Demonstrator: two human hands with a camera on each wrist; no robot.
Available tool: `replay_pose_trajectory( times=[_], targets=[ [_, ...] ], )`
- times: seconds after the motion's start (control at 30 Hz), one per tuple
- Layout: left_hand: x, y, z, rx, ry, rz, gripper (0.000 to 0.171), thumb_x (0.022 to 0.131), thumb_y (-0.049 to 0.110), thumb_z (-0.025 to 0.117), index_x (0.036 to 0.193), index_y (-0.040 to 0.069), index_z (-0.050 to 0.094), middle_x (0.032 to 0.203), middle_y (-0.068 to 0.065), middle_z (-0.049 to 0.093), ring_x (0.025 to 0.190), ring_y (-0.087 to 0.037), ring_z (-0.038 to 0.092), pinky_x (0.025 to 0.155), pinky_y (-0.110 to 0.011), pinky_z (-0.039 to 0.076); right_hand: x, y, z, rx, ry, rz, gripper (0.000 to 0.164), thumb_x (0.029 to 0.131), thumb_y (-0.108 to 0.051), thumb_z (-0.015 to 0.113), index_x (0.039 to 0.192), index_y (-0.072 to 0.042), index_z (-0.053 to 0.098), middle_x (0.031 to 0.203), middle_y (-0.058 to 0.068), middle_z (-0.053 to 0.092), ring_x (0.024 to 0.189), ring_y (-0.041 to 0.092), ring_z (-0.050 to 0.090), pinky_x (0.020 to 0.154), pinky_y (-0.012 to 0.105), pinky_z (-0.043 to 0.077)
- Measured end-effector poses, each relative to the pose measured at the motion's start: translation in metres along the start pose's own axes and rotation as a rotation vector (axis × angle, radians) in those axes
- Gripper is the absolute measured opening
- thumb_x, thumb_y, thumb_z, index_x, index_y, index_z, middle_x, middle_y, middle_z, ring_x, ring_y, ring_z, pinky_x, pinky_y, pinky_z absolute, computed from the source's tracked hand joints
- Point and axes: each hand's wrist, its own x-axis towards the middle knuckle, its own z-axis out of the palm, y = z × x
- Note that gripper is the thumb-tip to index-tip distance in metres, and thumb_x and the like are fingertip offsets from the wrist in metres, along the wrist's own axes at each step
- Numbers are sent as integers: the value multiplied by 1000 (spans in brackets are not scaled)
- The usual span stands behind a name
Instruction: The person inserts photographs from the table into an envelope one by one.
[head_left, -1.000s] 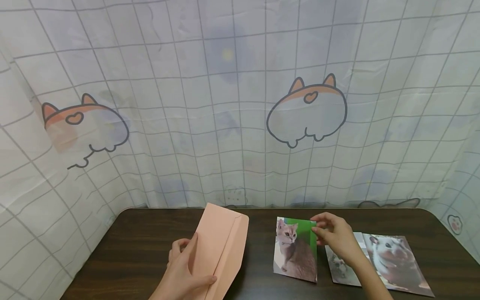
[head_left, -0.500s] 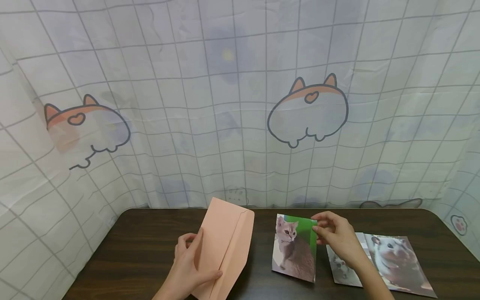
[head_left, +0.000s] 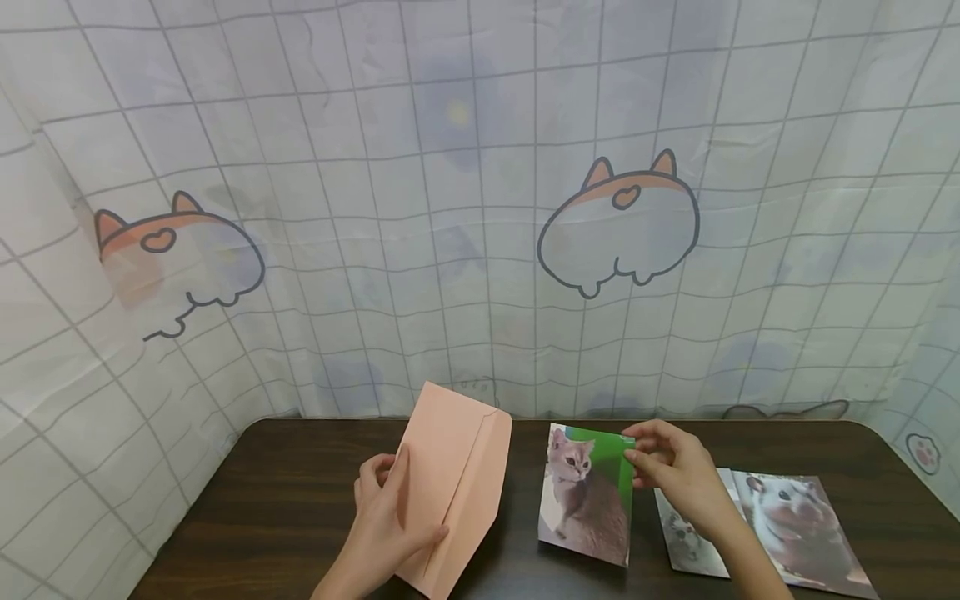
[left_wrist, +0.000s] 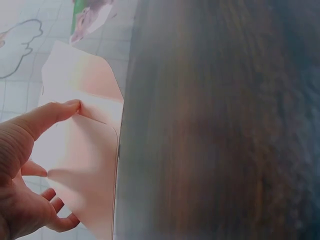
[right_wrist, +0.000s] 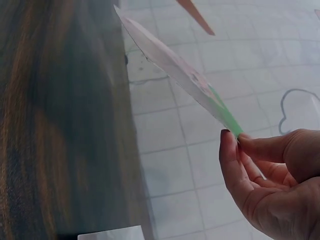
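My left hand [head_left: 382,517] grips a pink envelope [head_left: 444,475] along its left side, thumb on the front near the flap seam. In the left wrist view the envelope [left_wrist: 90,165] shows its flap unfolded at the top, and the thumb presses near the opening. My right hand [head_left: 678,471] pinches the upper right corner of a cat photo card [head_left: 588,508] with a green background, thumb in front and fingers behind. Seen nearly edge-on in the right wrist view, the card [right_wrist: 175,70] slants up from the fingertips. A small gap separates envelope and card.
A hamster photo card [head_left: 798,525] lies on the dark wooden table [head_left: 240,500] at the right. Beside it, partly under my right forearm, is another animal photo card [head_left: 686,542]. A white curtain [head_left: 480,250] with grid lines and cartoon drawings hangs behind the table's far edge.
The envelope has shifted up and to the right in my left hand's grip. The cat card has tilted slightly, its lower end moving a little left. The cards on the table stay put.
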Motion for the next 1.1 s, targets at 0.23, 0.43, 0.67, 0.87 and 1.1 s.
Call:
replay_pose_trajectory(
  times=[0.23, 0.43, 0.67, 0.87, 1.1],
  targets=[
    [5, 2, 2, 13, 16, -12, 117, 68, 31, 99, 159, -8, 37, 142, -25, 33, 121, -39, 36, 93, -48, 44, -2, -7, 0, 23, -6, -17, 31, 101, 4, 65, 130, 13, 59, 103, 16, 70, 79, 12, 72, 69, 31, 62],
    [9, 2, 5, 19, 23, -12, 118, 66, 29, 102, 158, -8, 38, 141, -26, 34, 119, -38, 37, 93, -47, 43, -4, -10, 2, 44, -16, -14, 31, 101, 4, 65, 130, 13, 59, 103, 16, 70, 80, 12, 72, 70, 30, 62],
    [11, 2, 12, 50, 55, 46, 118, 63, 23, 103, 157, -9, 40, 141, -26, 34, 120, -40, 36, 95, -52, 44, -5, -12, 4, 68, -25, -11, 32, 101, 3, 65, 130, 12, 59, 104, 16, 70, 80, 13, 72, 71, 31, 62],
    [11, 5, 18, 66, 112, 90, 118, 62, 21, 103, 156, -12, 40, 140, -25, 35, 119, -38, 36, 93, -49, 44, -7, -16, 7, 94, -37, -12, 32, 101, 3, 65, 131, 13, 58, 106, 17, 70, 82, 13, 73, 72, 33, 63],
    [10, 12, 24, 36, 112, 54, 119, 63, 18, 103, 157, -12, 37, 143, -26, 32, 123, -40, 32, 94, -51, 48, -8, -21, 11, 102, -40, -15, 32, 101, 3, 65, 130, 13, 58, 106, 17, 70, 82, 14, 73, 73, 34, 63]
  ],
)
